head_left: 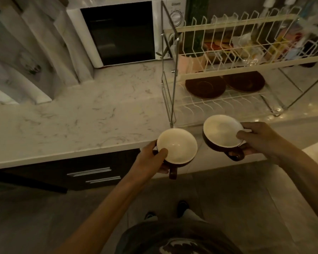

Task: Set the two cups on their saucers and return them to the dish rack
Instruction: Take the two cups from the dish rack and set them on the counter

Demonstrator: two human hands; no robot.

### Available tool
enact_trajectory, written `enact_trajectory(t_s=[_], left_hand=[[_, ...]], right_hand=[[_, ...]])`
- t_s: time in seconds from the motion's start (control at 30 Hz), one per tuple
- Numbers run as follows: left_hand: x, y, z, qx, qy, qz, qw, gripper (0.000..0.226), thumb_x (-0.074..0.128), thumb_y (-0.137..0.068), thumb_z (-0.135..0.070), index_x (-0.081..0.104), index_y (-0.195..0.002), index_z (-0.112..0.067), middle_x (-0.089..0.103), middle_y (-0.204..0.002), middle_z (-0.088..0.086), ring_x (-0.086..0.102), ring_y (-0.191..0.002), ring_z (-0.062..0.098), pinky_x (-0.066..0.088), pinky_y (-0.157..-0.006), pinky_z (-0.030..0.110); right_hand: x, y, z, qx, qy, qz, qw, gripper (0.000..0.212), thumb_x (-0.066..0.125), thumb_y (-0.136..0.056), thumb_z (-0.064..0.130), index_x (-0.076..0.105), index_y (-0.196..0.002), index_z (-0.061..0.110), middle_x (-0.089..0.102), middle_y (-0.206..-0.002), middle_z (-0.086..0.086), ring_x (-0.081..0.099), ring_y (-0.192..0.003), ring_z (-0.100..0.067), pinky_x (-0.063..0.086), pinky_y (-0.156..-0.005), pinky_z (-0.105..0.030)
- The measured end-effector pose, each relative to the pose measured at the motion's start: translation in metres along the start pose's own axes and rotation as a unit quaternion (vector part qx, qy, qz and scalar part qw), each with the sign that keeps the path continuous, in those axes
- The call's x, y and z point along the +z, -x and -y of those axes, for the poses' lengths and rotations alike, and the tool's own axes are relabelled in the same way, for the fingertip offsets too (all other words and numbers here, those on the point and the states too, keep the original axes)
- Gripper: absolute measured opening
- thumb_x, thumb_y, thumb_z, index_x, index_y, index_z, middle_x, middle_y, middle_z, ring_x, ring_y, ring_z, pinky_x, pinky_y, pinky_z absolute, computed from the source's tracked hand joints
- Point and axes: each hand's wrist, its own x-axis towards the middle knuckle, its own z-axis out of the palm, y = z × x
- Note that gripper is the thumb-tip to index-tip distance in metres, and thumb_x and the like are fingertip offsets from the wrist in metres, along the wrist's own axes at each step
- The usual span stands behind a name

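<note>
My left hand (pixel 151 158) pinches the rim of one brown cup (pixel 177 146), thumb inside the cream bowl and fingers under the wall, its handle hanging toward me. My right hand (pixel 261 142) grips the second cup (pixel 221 132) the same way, thumb over the lip, a finger by the handle. Both cups hang in the air just in front of the dish rack (pixel 228 57), over the counter's front edge.

They look like glazed ceramic: stiff, fairly heavy for a pinch, smooth enough to slip and sure to chip against wire. A hold through the handle would be steadier, I judge.

Inside the rack's lower tier lie the two brown saucers, the nearer saucer (pixel 205 88) just left of the farther saucer (pixel 244 81), touching or overlapping, I cannot tell in this dim light. The upper shelf hangs low over them, and the rack's steel end frame stands just beyond my left cup, so the way in is a narrow slot from the front. Left of the rack, the marble counter (pixel 81 116) offers open room, with the microwave (pixel 117 32) behind.
</note>
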Motion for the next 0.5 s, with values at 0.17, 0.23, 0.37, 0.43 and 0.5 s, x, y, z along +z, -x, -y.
enact_trajectory(t_s=[0.17, 0.23, 0.37, 0.43, 0.5], left_hand=[[-0.042, 0.020, 0.022, -0.014, 0.005, -0.059, 0.998, 0.047, 0.054, -0.092, -0.020, 0.044, -0.138, -0.023, 0.065, -0.095, -0.005, 0.073, -0.071, 0.008, 0.055, -0.054, 0.019], [-0.059, 0.026, 0.028, -0.028, 0.016, -0.085, 0.996, 0.045, 0.054, -0.092, -0.021, 0.046, -0.136, -0.022, 0.065, -0.096, -0.004, 0.073, -0.072, 0.008, 0.055, -0.054, 0.019], [-0.094, 0.032, 0.038, -0.044, 0.044, -0.142, 0.988, 0.043, 0.053, -0.093, -0.018, 0.047, -0.136, -0.020, 0.060, -0.093, -0.007, 0.069, -0.064, -0.004, 0.052, -0.048, 0.014], [-0.113, 0.035, 0.041, -0.048, 0.055, -0.162, 0.984, 0.043, 0.052, -0.094, -0.018, 0.047, -0.136, -0.017, 0.060, -0.094, -0.004, 0.069, -0.063, -0.004, 0.051, -0.047, 0.014], [-0.134, 0.038, 0.043, -0.051, 0.068, -0.183, 0.979, 0.042, 0.052, -0.094, -0.019, 0.047, -0.135, -0.015, 0.062, -0.096, 0.001, 0.069, -0.063, -0.002, 0.050, -0.045, 0.012]], right_hand=[[0.046, 0.010, 0.017, -0.015, 0.008, 0.051, 0.999, 0.048, 0.054, -0.092, 0.002, 0.053, -0.138, 0.013, 0.061, -0.096, -0.001, 0.074, -0.060, -0.013, 0.053, -0.043, -0.018], [0.065, 0.012, 0.024, -0.025, 0.020, 0.073, 0.997, 0.047, 0.053, -0.092, 0.002, 0.053, -0.138, 0.013, 0.061, -0.102, -0.005, 0.075, -0.061, -0.013, 0.053, -0.044, -0.018], [0.105, 0.015, 0.042, -0.053, 0.052, 0.103, 0.992, 0.044, 0.052, -0.093, 0.004, 0.056, -0.135, 0.016, 0.063, -0.117, -0.013, 0.075, -0.066, -0.014, 0.055, -0.047, -0.021], [0.127, 0.013, 0.051, -0.069, 0.063, 0.107, 0.990, 0.045, 0.051, -0.093, 0.005, 0.056, -0.135, 0.018, 0.062, -0.117, -0.011, 0.075, -0.065, -0.013, 0.056, -0.047, -0.021], [0.148, 0.009, 0.062, -0.073, 0.065, 0.106, 0.990, 0.044, 0.052, -0.092, 0.006, 0.057, -0.134, 0.017, 0.064, -0.116, -0.011, 0.075, -0.066, -0.016, 0.058, -0.049, -0.025]])
